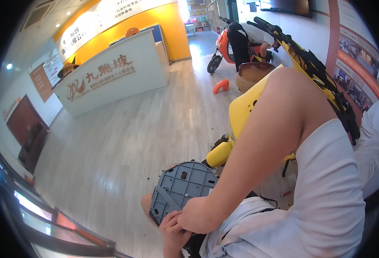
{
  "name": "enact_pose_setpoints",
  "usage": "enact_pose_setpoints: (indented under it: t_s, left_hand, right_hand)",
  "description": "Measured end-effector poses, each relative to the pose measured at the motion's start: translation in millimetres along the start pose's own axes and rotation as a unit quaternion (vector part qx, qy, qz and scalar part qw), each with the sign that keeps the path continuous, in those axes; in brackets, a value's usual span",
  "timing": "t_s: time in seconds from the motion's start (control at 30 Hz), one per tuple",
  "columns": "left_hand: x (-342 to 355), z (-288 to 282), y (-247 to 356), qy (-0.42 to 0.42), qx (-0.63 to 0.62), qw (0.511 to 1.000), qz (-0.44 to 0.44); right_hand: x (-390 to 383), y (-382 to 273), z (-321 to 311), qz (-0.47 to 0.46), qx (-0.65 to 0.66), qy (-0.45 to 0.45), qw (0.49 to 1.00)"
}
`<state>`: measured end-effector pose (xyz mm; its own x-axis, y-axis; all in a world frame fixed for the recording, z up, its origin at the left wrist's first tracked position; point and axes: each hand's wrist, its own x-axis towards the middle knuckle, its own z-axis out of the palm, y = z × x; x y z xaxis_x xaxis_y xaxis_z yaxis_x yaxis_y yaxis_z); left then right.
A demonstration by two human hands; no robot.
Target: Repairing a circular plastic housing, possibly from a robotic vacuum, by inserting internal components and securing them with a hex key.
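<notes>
1. Grey plastic panel (183, 189), roughly round with ribs and screw holes on its upturned face, sits low in the centre of the view, resting over the person's lap just in front of the yellow scooter (245, 107).
2. Along the far left runs a glass frontage (35, 210) above a pale wood-plank floor (125, 142); a white reception counter (116, 73) stands beyond it under an orange wall (155, 26).
3. At the panel's lower edge, the left hand (172, 228) curls its fingers against the rim, gripping the panel from below.
4. Just to its right, the right hand (198, 215) closes over the same lower edge, touching the left hand; its bare forearm climbs steeply up the frame to a white sleeve (331, 185).
5. Behind the arm, the yellow scooter shows its front mudguard and black handlebar.
6. Further back, at upper right, another person bends over a red scooter (223, 47), with an orange part (220, 86) lying on the floor nearby.
</notes>
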<state>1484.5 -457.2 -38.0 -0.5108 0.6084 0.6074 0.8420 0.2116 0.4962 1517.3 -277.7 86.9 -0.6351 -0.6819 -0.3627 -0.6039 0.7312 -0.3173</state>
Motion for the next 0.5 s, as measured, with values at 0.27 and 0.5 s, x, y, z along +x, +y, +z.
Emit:
enact_pose_setpoints:
  t_s: [0.27, 0.5]
  left_hand:
    - [6, 2, 1, -0.009, -0.019, 1.000, -0.015]
    - [11, -4, -2, -0.038, -0.052, 0.997, -0.030]
  right_hand:
    - [33, 18, -8, -0.266, -0.269, 0.009, 0.926]
    - [26, 42, -25, -0.401, -0.328, 0.071, 0.852]
